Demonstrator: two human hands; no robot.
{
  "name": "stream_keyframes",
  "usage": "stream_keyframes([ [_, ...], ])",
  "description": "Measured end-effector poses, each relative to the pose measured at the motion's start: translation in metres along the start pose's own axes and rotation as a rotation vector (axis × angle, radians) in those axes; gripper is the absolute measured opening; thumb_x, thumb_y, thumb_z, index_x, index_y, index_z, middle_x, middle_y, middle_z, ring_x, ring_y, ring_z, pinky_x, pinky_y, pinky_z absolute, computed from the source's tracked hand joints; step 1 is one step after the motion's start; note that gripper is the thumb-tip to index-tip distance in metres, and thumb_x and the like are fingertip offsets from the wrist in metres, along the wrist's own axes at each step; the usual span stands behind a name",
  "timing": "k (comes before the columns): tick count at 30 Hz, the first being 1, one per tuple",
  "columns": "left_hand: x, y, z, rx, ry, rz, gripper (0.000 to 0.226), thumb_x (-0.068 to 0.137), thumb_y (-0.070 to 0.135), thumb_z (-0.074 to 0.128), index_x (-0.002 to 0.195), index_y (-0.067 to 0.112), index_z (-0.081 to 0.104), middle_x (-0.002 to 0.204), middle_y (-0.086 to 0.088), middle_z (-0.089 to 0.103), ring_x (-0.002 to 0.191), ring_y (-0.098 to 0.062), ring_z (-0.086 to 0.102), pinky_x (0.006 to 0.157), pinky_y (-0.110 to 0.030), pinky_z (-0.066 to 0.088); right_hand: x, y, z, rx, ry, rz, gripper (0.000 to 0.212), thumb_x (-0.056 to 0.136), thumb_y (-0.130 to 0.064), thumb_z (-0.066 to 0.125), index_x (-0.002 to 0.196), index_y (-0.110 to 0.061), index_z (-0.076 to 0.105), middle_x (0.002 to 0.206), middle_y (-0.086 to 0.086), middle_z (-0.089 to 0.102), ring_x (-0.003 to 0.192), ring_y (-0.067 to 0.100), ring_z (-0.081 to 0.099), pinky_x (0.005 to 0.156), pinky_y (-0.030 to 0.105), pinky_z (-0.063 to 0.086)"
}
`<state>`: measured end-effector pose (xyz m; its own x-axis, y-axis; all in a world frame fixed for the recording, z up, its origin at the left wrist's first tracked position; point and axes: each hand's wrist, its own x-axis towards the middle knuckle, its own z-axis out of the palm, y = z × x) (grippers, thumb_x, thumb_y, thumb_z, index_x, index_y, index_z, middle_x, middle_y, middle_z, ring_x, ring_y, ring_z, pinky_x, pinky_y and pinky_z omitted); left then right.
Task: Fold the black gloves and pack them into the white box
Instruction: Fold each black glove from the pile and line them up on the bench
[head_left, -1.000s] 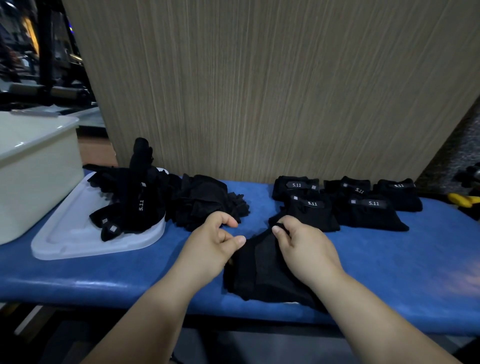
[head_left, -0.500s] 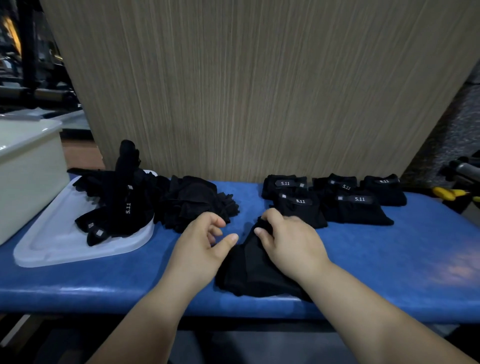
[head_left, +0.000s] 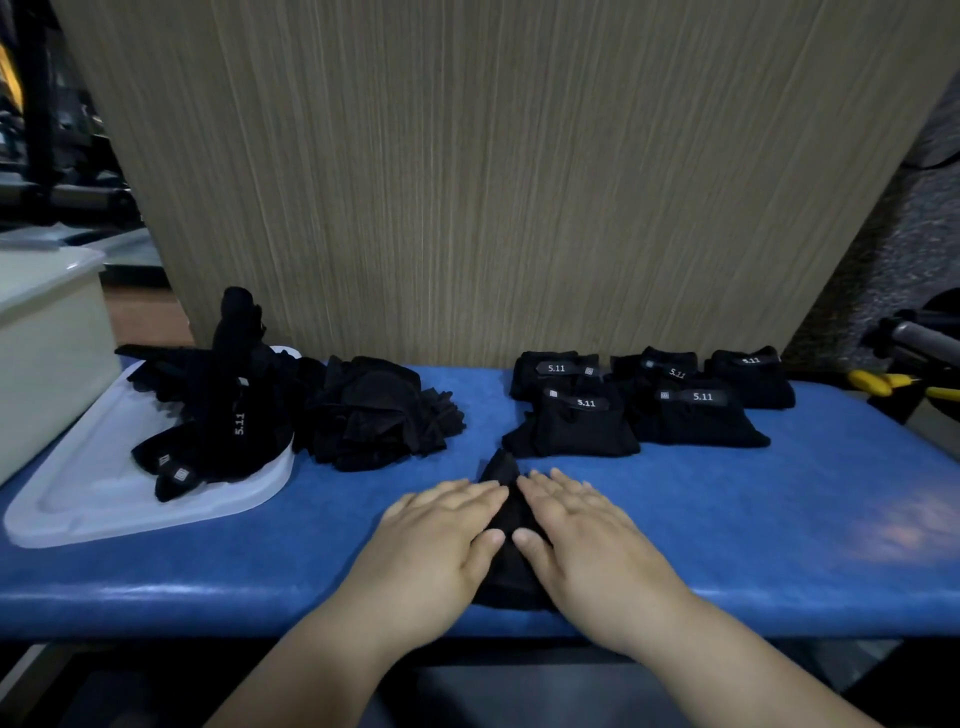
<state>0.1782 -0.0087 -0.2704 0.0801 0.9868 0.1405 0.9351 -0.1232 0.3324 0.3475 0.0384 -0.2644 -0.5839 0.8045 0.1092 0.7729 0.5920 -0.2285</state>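
A black glove (head_left: 506, 512) lies on the blue table near its front edge. My left hand (head_left: 441, 540) and my right hand (head_left: 582, 540) rest flat on it side by side, fingers spread, covering most of it. Several folded black gloves (head_left: 644, 410) with 5.11 labels sit in rows at the back right. A loose pile of unfolded black gloves (head_left: 218, 410) lies on the white lid (head_left: 93, 499) at the left, with more (head_left: 379, 415) beside it. The white box (head_left: 47, 353) stands at the far left edge.
A wood-grain panel (head_left: 493, 182) rises right behind the blue table (head_left: 779, 519). Yellow-handled pliers (head_left: 893, 384) lie off the table's right end near a dark metal stand (head_left: 919, 338).
Both hands went from pinching and folding the glove to lying flat on it. The glove now looks narrower and more compact under the palms.
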Motion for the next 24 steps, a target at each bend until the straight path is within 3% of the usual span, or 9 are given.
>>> stream_keyframes([
  [2, -0.001, 0.002, -0.002, 0.039, -0.033, -0.007, 0.049, 0.101, 0.047, 0.024, 0.149, 0.044, 0.015, 0.156, 0.027, 0.007, 0.145, 0.002, 0.001, 0.118, -0.027, 0.003, -0.002, 0.002, 0.002, -0.058, -0.033, 0.016, 0.099, 0.069, -0.070, -0.017, 0.154, -0.026, 0.009, 0.161, -0.011, 0.006, 0.147, 0.004, -0.005, 0.113, 0.021, -0.012],
  [5, -0.002, 0.000, -0.004, 0.083, -0.073, -0.010, 0.049, 0.102, 0.047, 0.021, 0.150, 0.044, 0.010, 0.156, 0.027, 0.001, 0.145, 0.001, -0.005, 0.117, -0.027, -0.004, -0.004, 0.006, 0.000, -0.106, -0.062, 0.007, 0.103, 0.062, -0.067, -0.022, 0.154, -0.027, 0.004, 0.161, -0.014, 0.002, 0.146, 0.003, -0.009, 0.114, 0.024, -0.011],
  [9, -0.001, -0.001, -0.004, 0.105, -0.087, -0.028, 0.050, 0.101, 0.049, 0.019, 0.150, 0.044, 0.008, 0.156, 0.028, 0.002, 0.145, 0.000, -0.007, 0.119, -0.031, -0.004, 0.001, 0.010, -0.002, -0.130, -0.122, 0.000, 0.075, 0.090, -0.066, 0.001, 0.154, -0.028, 0.001, 0.160, -0.016, -0.002, 0.145, 0.002, -0.011, 0.116, 0.024, -0.010],
  [12, 0.002, -0.002, -0.005, 0.096, -0.101, -0.039, 0.050, 0.100, 0.051, 0.019, 0.149, 0.046, 0.010, 0.156, 0.028, 0.004, 0.145, 0.000, -0.006, 0.119, -0.033, -0.003, 0.006, 0.015, -0.005, -0.116, -0.144, -0.003, 0.078, 0.086, -0.067, 0.005, 0.154, -0.029, 0.001, 0.160, -0.016, -0.001, 0.146, 0.002, -0.009, 0.118, 0.025, -0.008],
  [16, 0.005, -0.002, -0.006, 0.088, -0.102, -0.052, 0.048, 0.101, 0.049, 0.015, 0.149, 0.047, 0.010, 0.156, 0.027, 0.004, 0.145, -0.001, -0.007, 0.120, -0.035, -0.003, 0.009, 0.020, -0.010, -0.090, -0.157, -0.013, 0.065, 0.096, -0.060, 0.019, 0.153, -0.033, 0.002, 0.160, -0.017, -0.001, 0.146, 0.002, -0.008, 0.118, 0.024, -0.006],
  [18, 0.004, -0.002, -0.005, 0.092, -0.101, -0.056, 0.048, 0.102, 0.048, 0.014, 0.149, 0.047, 0.009, 0.157, 0.026, 0.003, 0.145, -0.002, -0.008, 0.120, -0.036, -0.004, 0.009, 0.021, -0.010, -0.084, -0.135, -0.022, 0.074, 0.088, -0.069, 0.012, 0.153, -0.034, 0.004, 0.160, -0.017, 0.000, 0.146, 0.001, -0.007, 0.117, 0.022, -0.006],
  [20, 0.003, -0.002, -0.004, 0.103, -0.100, -0.059, 0.049, 0.101, 0.049, 0.014, 0.149, 0.046, 0.007, 0.157, 0.025, 0.002, 0.146, -0.003, -0.010, 0.120, -0.037, -0.005, 0.006, 0.022, -0.006, -0.067, -0.055, -0.008, 0.089, 0.075, -0.078, 0.003, 0.153, -0.034, 0.009, 0.159, -0.017, 0.005, 0.146, 0.001, -0.004, 0.116, 0.020, -0.003],
  [21, 0.003, -0.002, -0.003, 0.109, -0.101, -0.060, 0.050, 0.101, 0.049, 0.014, 0.150, 0.045, 0.006, 0.158, 0.024, 0.001, 0.146, -0.004, -0.011, 0.120, -0.037, -0.005, 0.004, 0.022, -0.004, -0.078, 0.023, -0.025, 0.088, 0.078, -0.080, 0.007, 0.152, -0.033, 0.016, 0.159, -0.016, 0.011, 0.146, 0.002, 0.000, 0.116, 0.020, 0.002],
  [24, 0.004, -0.003, -0.002, 0.121, -0.101, -0.067, 0.051, 0.100, 0.052, 0.015, 0.150, 0.045, 0.005, 0.158, 0.022, 0.001, 0.146, -0.005, -0.011, 0.120, -0.039, -0.005, -0.002, 0.025, -0.001, -0.128, 0.146, -0.156, 0.062, 0.093, -0.064, 0.026, 0.140, -0.029, 0.047, 0.150, -0.011, 0.040, 0.143, 0.007, 0.025, 0.115, 0.026, 0.025],
])
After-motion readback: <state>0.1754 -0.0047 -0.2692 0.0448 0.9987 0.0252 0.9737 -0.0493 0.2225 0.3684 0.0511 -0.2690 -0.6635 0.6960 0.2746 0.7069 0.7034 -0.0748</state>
